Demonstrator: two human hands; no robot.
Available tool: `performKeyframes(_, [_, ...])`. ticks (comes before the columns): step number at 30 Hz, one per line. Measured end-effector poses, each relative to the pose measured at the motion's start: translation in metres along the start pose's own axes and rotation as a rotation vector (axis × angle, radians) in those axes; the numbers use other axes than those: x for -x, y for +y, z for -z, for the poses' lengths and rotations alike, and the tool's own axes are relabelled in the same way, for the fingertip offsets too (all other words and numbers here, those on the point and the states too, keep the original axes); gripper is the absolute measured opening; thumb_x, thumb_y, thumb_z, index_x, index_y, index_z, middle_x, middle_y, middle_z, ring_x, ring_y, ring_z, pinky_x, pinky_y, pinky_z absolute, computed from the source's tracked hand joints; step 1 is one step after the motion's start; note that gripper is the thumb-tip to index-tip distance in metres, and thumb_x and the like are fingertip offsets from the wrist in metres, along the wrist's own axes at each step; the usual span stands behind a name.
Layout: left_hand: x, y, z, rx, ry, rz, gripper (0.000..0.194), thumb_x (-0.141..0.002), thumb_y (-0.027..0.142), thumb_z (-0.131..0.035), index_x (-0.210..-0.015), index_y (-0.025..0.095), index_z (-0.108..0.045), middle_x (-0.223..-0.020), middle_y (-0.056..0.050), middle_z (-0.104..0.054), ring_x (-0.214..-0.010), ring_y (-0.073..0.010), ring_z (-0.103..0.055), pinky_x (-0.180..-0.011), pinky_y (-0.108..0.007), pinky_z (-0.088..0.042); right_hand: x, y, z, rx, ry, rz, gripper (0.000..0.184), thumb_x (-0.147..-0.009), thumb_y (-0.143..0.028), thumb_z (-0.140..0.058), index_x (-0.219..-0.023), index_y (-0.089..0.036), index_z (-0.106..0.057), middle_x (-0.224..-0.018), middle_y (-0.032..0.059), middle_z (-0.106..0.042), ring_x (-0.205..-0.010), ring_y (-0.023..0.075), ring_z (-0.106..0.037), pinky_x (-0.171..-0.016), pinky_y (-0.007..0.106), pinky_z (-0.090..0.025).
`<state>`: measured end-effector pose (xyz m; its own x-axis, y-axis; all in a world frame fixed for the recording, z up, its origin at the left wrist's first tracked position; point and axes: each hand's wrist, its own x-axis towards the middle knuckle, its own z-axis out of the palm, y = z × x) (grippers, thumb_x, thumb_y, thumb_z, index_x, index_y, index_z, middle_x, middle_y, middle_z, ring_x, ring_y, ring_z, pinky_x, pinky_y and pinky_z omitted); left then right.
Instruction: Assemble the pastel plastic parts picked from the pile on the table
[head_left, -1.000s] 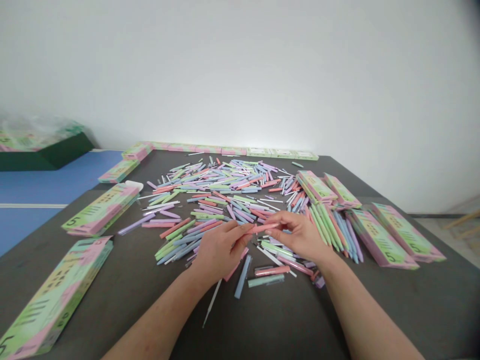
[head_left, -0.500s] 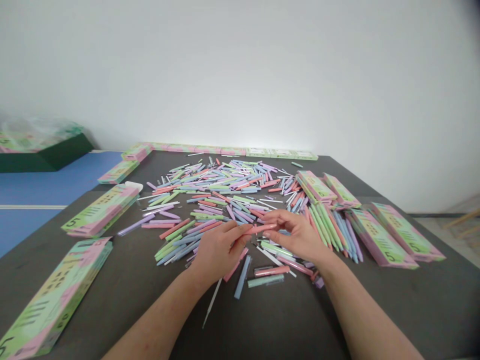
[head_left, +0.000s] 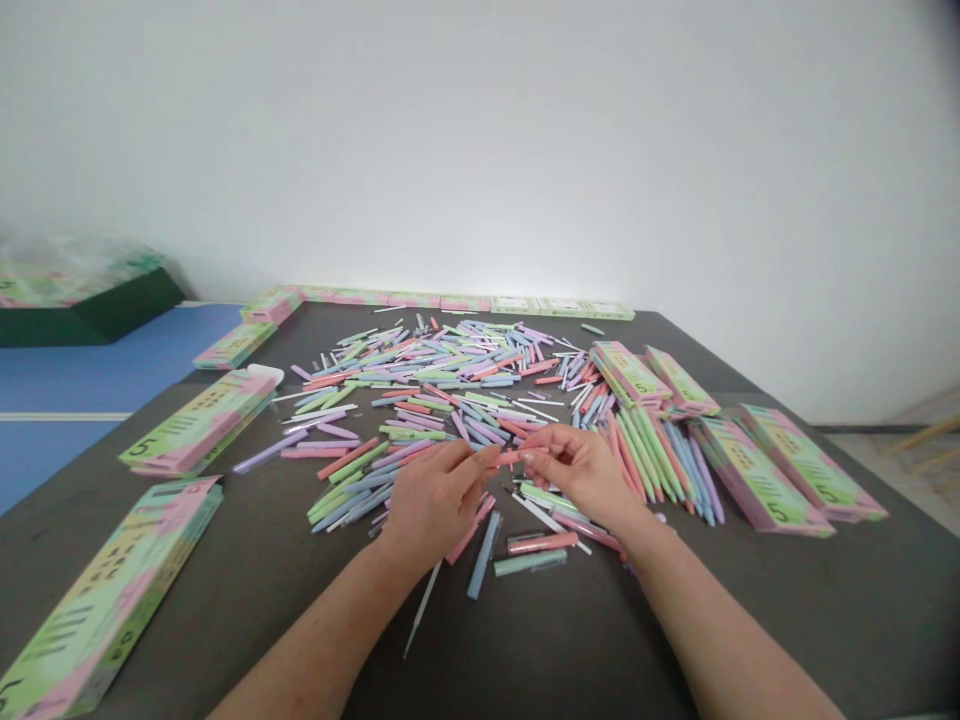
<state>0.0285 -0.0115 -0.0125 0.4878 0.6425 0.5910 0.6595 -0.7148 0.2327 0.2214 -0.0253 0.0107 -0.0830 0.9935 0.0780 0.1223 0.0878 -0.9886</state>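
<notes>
Between my two hands a coral-pink pen [head_left: 513, 457] is held nearly level above the pile. My left hand [head_left: 436, 502] pinches its left end, and the fingers of my right hand [head_left: 589, 478] close on the right end. Fingers cover much of the pen. Below my hands lie a blue pen part [head_left: 484, 555], a coral pen part [head_left: 541, 542] with a clear piece, a pale green one [head_left: 530, 563] and a thin white refill [head_left: 423, 610]. A heap of loose pastel pens and refills [head_left: 450, 355] spreads out beyond my hands.
On the right, pens lie side by side in a row [head_left: 656, 455] next to several printed boxes [head_left: 757, 475]. More boxes line the left [head_left: 112, 590] and the back edge [head_left: 465, 303]. A dark green tray [head_left: 97, 310] with plastic wrapping stands on a blue surface [head_left: 60, 380] at left.
My right hand has shifted slightly left along the coral pen, toward my left hand, and less of the pen shows. The things on the table lie as before.
</notes>
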Motion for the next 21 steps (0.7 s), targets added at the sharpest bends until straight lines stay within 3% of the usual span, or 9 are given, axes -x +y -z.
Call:
performKeyframes(5, [-0.003,0.0,0.007,0.118,-0.036,0.17,0.031,-0.092,0.033,-0.046,-0.116,0.019,-0.06,-0.094,-0.006,-0.066,-0.082,-0.0168,-0.061,-0.067,-0.027,-0.043,0.0,-0.002,0.003,-0.002,0.019,0.058,0.026,-0.072,-0.04,-0.07,-0.077,-0.016,-0.063,-0.054,-0.0022,-0.057,-0.046,0.0086,-0.045,-0.044,0.022,-0.034])
performKeyframes(11, [-0.008,-0.004,0.005,0.256,-0.092,0.289,0.034,-0.095,0.029,-0.04,-0.074,0.016,-0.063,-0.067,-0.001,-0.059,-0.067,-0.0147,-0.057,-0.06,-0.025,-0.039,-0.002,0.001,0.012,0.05,0.077,0.104,0.027,-0.072,-0.04,-0.071,-0.078,-0.015,-0.063,-0.057,0.0002,-0.061,-0.048,0.0099,-0.049,-0.044,0.022,-0.035])
performKeyframes(21, [-0.008,-0.005,0.003,0.413,0.088,0.256,0.017,-0.088,0.023,-0.054,-0.087,0.015,-0.069,-0.076,-0.003,-0.06,-0.07,-0.0135,-0.056,-0.063,-0.024,-0.042,-0.006,0.01,0.008,-0.115,0.046,0.039,0.027,-0.072,-0.04,-0.072,-0.077,-0.015,-0.062,-0.053,-0.0014,-0.061,-0.043,0.0081,-0.05,-0.044,0.02,-0.041])
